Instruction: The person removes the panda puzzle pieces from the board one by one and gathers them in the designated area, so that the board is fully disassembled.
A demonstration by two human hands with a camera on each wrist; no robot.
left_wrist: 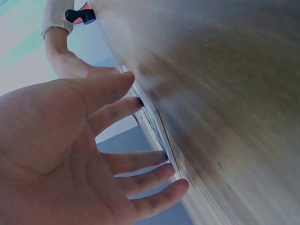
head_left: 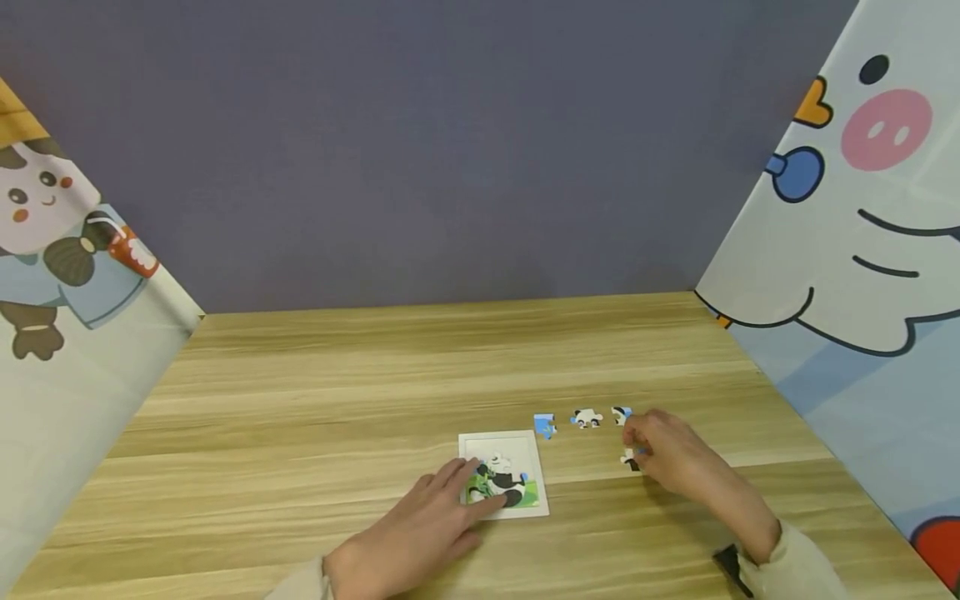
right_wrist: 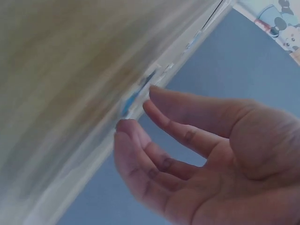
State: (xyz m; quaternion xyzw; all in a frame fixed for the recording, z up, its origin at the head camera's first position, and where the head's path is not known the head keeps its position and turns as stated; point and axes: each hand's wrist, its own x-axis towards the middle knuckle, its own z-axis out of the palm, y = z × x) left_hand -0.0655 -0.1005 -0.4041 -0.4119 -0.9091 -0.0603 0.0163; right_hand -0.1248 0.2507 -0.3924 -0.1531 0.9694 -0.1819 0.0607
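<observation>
My left hand (head_left: 420, 525) lies over the left side of a white-framed panda jigsaw puzzle (head_left: 542, 483), its fingers extended and its thumb across the lower part. Several fitted pieces show a panda's body and green leaves; the upper part of the board is bare white. To the right, my right hand (head_left: 675, 454) reaches down at a black-and-white puzzle piece (head_left: 631, 460) with a bit of blue. In the right wrist view, thumb and fingers are bent and apart, with the blue part of a puzzle piece (right_wrist: 131, 101) just past the fingertips.
Behind the board's right corner lie a blue puzzle piece (head_left: 545, 426), a panda-face piece (head_left: 587, 418) and a black, white and blue piece (head_left: 620, 415), in a row. A dark grey partition (head_left: 450, 167) stands behind the wooden table (head_left: 300, 400); printed cartoon panels flank it.
</observation>
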